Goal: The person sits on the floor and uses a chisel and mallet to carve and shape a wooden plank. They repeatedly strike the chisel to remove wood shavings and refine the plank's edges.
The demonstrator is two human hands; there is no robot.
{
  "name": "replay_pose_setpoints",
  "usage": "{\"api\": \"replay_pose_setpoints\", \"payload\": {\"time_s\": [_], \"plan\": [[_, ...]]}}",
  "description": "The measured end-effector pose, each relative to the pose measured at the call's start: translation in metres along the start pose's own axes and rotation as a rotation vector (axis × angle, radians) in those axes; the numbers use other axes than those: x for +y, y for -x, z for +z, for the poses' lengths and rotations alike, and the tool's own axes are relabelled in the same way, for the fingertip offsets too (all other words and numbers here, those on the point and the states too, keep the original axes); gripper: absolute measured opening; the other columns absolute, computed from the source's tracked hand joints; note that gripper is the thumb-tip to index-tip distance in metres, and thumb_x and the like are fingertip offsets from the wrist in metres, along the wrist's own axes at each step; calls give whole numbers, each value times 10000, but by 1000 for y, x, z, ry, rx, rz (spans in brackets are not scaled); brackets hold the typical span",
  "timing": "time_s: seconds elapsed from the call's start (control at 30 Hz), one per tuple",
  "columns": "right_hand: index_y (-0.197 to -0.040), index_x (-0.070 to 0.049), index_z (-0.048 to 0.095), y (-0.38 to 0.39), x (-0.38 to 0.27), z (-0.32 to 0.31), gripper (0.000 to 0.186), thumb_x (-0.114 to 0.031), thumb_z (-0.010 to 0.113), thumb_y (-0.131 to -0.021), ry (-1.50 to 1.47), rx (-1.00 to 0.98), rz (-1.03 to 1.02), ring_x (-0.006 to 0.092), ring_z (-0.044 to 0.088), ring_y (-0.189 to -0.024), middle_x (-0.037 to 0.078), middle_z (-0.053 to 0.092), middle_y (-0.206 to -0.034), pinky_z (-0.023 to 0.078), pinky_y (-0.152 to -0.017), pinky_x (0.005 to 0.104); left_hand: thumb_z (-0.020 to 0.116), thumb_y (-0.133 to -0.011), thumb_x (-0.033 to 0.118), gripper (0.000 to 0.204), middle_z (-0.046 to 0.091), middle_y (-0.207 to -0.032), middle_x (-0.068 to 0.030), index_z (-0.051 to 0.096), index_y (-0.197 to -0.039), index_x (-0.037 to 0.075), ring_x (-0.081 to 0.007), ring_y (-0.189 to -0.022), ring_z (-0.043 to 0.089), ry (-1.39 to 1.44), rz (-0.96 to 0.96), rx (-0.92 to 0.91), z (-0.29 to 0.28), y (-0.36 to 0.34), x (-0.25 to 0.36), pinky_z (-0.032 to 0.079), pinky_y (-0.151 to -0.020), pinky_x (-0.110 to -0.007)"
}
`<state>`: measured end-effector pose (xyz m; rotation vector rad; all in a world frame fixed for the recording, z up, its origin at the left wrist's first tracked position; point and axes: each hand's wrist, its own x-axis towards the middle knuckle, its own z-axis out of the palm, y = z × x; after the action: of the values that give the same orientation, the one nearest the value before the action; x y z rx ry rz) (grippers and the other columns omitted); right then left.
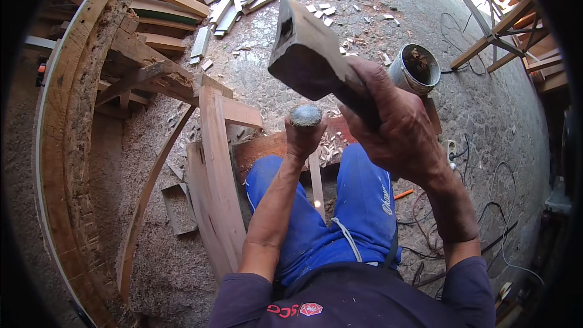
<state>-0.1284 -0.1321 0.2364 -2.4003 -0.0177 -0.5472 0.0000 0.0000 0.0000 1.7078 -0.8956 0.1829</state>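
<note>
The round-ended tool (305, 116) is gripped in the left hand (303, 140) between the knees, and is seen almost end-on, so its long axis appears to be pointed up toward the head; its lower part is hidden by the fist. Just above it in the view, and nearer the camera, the block-headed hammer (313, 54) is held up by the right hand (401, 127), its handle slanted down and rightward from the head. The hammer's head and the tool's rounded end are apart; how high the gap is cannot be told.

The right hand is wrapped firmly about the handle, the thumb laid along it near the head, the elbow bent outward. The left fist is closed fully round the tool, the forearm angled forward and inward over the blue trousers (364, 200). Beyond and below the left hand, wood chips (331, 149) are scattered by a reddish-brown board (261, 150); a metal bucket (398, 76) is placed farther off, to the right.
</note>
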Motion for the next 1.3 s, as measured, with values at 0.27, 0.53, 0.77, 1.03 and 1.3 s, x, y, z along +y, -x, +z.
{"api": "replay_pose_setpoints", "payload": {"time_s": [0.27,0.53,0.77,1.03,1.3], "plan": [[-1235,-32,458,31,44,33,371,-94,615,-905,240,-531,257,475,692,-868,256,681,-893,544,-752,573,775,-776,59,361,714,-1037,-101,667,-1121,62,-276,-987,703,129,-40,-51,13,4,11,549,-868,-370],[-1390,-44,430,8,-9,6,535,-53,659,-907,72,56,44,422,726,-911,234,704,-1022,579,-734,476,777,-833,136,175,638,-640,-78,651,-768,32,-274,-608,661,116,-67,-60,2,15,4,520,-622,-397],[-1266,-46,429,61,52,52,446,-91,652,-882,147,-367,308,482,698,-861,270,700,-944,562,-726,549,808,-816,50,268,717,-999,-41,679,-1048,12,-132,-870,679,438,-232,-106,1,-6,12,571,-762,-317],[-1365,-27,490,110,25,42,486,-34,670,-914,-251,16,415,383,743,-932,215,728,-1002,574,-787,440,845,-812,99,250,662,-789,-62,625,-892,12,-164,-717,655,193,-27,29,-5,2,21,534,-688,-339],[-1220,-24,555,133,32,58,363,-86,731,-909,-378,19,684,80,519,-720,-3,559,-771,473,-670,286,846,-851,239,283,653,-809,-38,648,-922,50,-223,-760,637,-20,-57,24,-24,-72,36,467,-833,-343]]}}
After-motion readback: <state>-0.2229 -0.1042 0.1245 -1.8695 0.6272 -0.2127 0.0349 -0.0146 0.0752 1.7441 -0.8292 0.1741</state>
